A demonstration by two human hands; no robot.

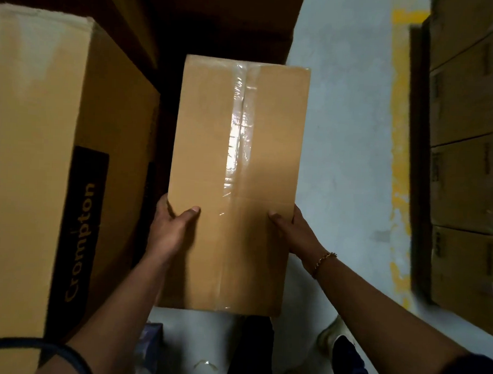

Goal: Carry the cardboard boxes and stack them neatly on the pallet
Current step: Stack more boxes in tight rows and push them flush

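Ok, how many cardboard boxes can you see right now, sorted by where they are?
Held box, gripped by left hand and right hand: 1
Printed box on the left: 1
Stacked boxes on the right: 4 visible
Total: 6

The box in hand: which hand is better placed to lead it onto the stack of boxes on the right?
Probably the right hand: it grips the box edge facing the stack. The left hand holds the far edge.
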